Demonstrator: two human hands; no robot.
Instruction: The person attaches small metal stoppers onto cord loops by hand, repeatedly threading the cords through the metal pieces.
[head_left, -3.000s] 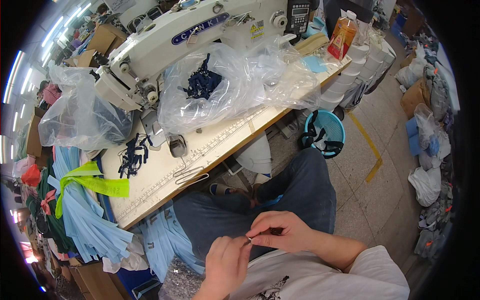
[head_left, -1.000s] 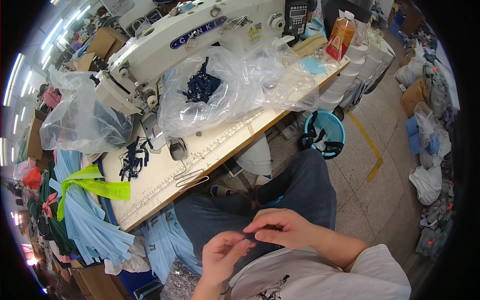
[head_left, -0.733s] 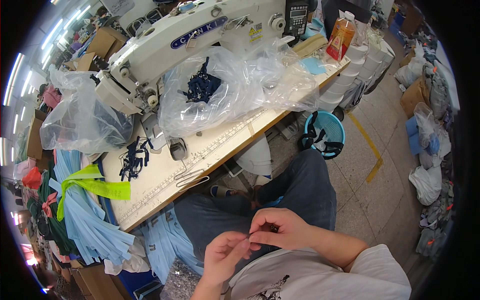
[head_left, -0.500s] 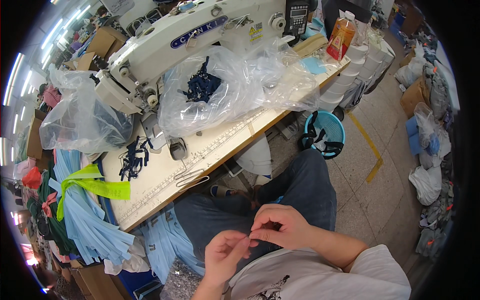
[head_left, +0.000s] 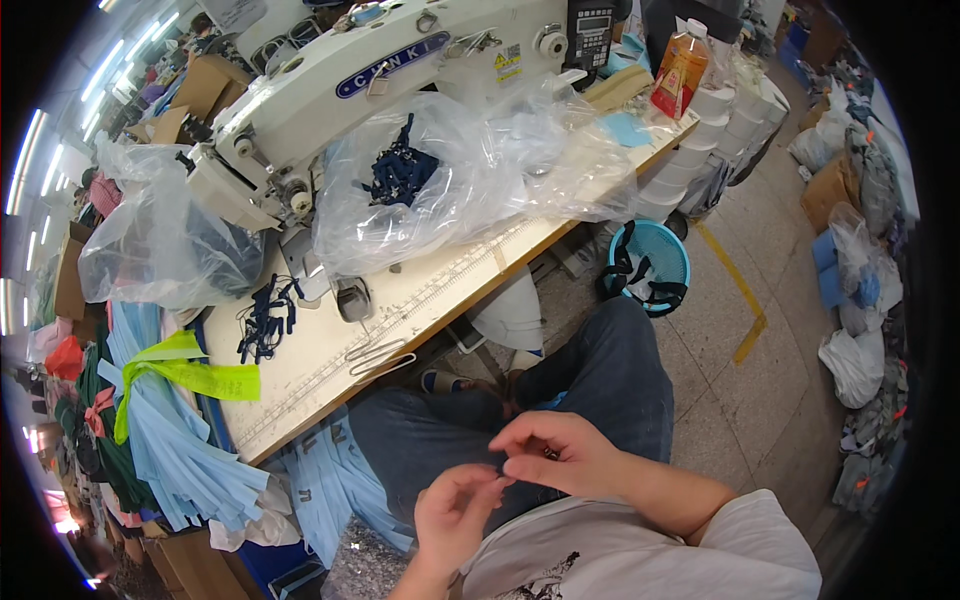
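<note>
Over my lap, my left hand (head_left: 452, 518) and my right hand (head_left: 568, 457) meet at the fingertips. Thumb and fingers are pinched on each hand; whatever lies between them is too small to make out. Something small and dark shows within the curl of my right fingers, its kind unclear. Ahead of my hands stands the sewing table (head_left: 300, 385) with a white sewing machine (head_left: 390, 70). Dark blue short straps (head_left: 268, 318) lie loose on it near the needle end. More dark blue straps (head_left: 402, 170) sit heaped on a clear plastic bag (head_left: 470, 200).
Light blue fabric strips (head_left: 185, 440) hang over the table's left end, under a yellow-green strip (head_left: 190, 372). A bent wire holder (head_left: 382, 358) is at the front edge. On the floor to the right stands a blue basket (head_left: 684, 262). A bottle (head_left: 682, 70) is at the far right.
My right fingers have shifted slightly left and the curled index finger has lifted a little from the thumb. My left hand has moved slightly right. The table's contents look the same.
</note>
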